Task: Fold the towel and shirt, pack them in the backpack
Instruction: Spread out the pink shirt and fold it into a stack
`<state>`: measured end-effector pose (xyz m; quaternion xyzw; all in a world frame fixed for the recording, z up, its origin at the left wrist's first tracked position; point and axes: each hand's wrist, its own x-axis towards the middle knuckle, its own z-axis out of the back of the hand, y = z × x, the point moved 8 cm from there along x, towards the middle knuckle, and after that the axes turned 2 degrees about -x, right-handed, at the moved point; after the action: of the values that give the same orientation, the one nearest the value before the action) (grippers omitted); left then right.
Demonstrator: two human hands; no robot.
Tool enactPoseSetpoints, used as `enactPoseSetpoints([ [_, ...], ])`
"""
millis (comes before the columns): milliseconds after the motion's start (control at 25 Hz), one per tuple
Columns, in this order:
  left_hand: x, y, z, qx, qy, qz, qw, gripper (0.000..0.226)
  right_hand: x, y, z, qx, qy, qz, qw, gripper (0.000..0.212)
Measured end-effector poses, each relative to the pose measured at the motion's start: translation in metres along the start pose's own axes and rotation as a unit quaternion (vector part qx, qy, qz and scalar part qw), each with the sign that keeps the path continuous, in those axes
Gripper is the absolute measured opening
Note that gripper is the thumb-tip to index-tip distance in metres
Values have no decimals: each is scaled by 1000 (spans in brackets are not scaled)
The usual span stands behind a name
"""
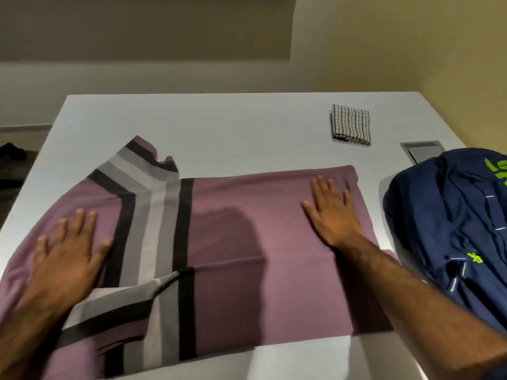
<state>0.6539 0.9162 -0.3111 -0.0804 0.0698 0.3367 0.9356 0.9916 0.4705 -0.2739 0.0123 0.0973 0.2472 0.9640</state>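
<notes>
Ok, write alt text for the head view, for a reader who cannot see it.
Both hands, left hand and right hand, press flat on a mauve shirt with grey and black stripes, spread on a white table. A folded checked towel lies at the far side, and a blue backpack sits at the right.

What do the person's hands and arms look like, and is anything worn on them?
Both arms are bare as far as the picture shows: no sleeves reach the forearms. The left hand and the right hand have no gloves, and I see no rings, watch or bracelet on either wrist. The fingernails look short and unpainted. Each hand shows five fingers.
</notes>
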Motion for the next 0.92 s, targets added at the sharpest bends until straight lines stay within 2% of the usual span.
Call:
enactPoseSetpoints([
  [80,7,-2,15,55,13,15,998,82,16,-46,13,16,-44,-91,995,71],
  [120,15,-16,29,48,1,14,999,76,22,-55,21,9,-81,-108,991,68],
  [160,25,-35,47,31,-26,7,999,66,28,-52,28,-6,-119,-92,989,63],
  [240,58,-72,79,-27,-60,-34,997,56,44,-28,41,-42,-155,13,987,50],
  [320,97,-98,98,-43,-50,-83,994,53,58,-16,44,-56,-157,89,982,42],
  [480,145,-134,111,-29,-40,-121,991,29,82,-38,43,-80,-144,138,977,39],
  [560,167,-134,103,17,-1,-110,994,35,89,-43,44,-108,-135,168,970,40],
  [600,175,-131,96,51,22,-109,992,50,93,-46,47,-115,-133,176,969,41],
  [640,181,-130,93,81,30,-111,990,61,98,-48,49,-124,-125,176,969,40],
  [680,183,-131,94,83,21,-120,989,60,102,-49,52,-134,-116,172,969,38],
  [840,188,-140,112,127,-55,-156,978,14,104,-44,58,-148,-88,166,971,17],
  [920,186,-140,122,137,-61,-163,975,13,100,-45,63,-122,-76,166,976,28],
])
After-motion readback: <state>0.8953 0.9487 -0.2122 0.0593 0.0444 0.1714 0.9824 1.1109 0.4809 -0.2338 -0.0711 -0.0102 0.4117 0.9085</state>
